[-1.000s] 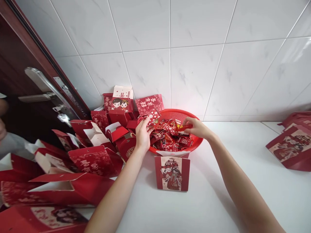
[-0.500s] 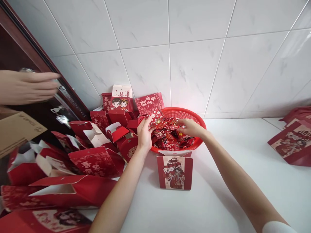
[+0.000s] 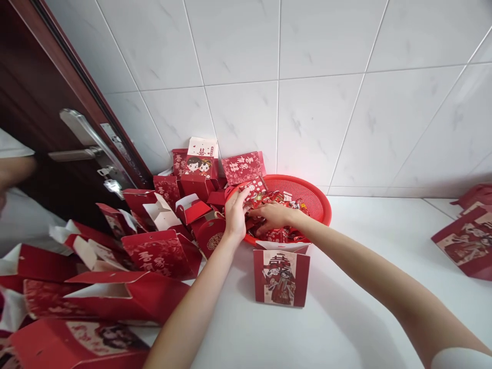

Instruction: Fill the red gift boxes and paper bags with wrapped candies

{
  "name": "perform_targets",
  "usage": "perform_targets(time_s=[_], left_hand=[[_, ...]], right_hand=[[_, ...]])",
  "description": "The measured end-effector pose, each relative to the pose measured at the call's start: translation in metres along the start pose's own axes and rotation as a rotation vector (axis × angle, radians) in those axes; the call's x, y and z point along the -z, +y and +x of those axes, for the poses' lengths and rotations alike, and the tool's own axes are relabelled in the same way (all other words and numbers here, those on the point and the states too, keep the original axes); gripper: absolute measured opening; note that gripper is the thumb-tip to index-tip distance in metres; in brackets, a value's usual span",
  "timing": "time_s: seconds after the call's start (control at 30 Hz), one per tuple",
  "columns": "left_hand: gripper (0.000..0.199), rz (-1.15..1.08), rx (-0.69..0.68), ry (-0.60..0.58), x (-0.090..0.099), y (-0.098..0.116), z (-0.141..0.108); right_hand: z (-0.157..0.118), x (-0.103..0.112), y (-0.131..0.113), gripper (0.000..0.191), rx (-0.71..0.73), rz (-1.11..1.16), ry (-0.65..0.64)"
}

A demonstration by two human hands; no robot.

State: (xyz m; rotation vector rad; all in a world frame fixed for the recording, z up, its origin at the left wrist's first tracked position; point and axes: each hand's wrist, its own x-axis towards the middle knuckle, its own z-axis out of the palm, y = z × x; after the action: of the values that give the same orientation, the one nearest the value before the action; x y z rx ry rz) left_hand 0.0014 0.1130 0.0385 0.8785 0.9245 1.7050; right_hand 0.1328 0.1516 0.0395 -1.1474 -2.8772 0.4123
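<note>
My left hand [image 3: 235, 214] is closed on a red candy packet with white dots [image 3: 254, 188], at the left rim of a red plastic basket [image 3: 321, 205]. Wrapped candies [image 3: 279, 234], mostly red, fill the basket's bottom. Among them reaches my right hand [image 3: 274, 214], its fingers apart and pointing left, the tips partly hidden by candies. In front of the basket stands a red gift box [image 3: 281, 277] upright, its top open and a couple printed on its face.
Many red gift boxes [image 3: 157, 253], several with open tops, crowd the left side. More red boxes [image 3: 467, 238] stand at the far right. Behind is a tiled wall [image 3: 307, 123]. A dark door with a handle [image 3: 82, 154] and another person's arm [image 3: 17, 171] are at left.
My right hand has moved left across the candies, toward my left hand. The left hand still grips the packet. The other person's hand and a cardboard piece have left the view's left side.
</note>
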Motion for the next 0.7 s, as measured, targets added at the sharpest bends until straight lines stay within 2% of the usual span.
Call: perform_targets(time_s=[0.1, 0.3, 0.53, 0.63, 0.7], left_hand=[[0.029, -0.019, 0.004, -0.005, 0.000, 0.000, -0.001], [0.029, -0.015, -0.002, -0.002, 0.000, 0.001, -0.001], [0.032, 0.000, -0.002, 0.015, 0.001, 0.000, 0.001], [0.031, 0.006, 0.007, -0.003, 0.001, 0.000, 0.001], [0.029, 0.006, 0.019, -0.018, 0.000, 0.001, 0.000]], right_hand=[[0.001, 0.000, 0.001, 0.026, -0.084, 0.012, 0.067], [-0.009, 0.012, 0.020, 0.017, -0.140, 0.152, 0.115], [-0.041, 0.018, 0.046, 0.024, -0.132, 0.593, 0.196], [-0.055, 0.017, 0.056, 0.027, -0.125, 0.655, 0.220], [-0.062, 0.015, 0.058, 0.031, -0.134, 0.646, 0.299]])
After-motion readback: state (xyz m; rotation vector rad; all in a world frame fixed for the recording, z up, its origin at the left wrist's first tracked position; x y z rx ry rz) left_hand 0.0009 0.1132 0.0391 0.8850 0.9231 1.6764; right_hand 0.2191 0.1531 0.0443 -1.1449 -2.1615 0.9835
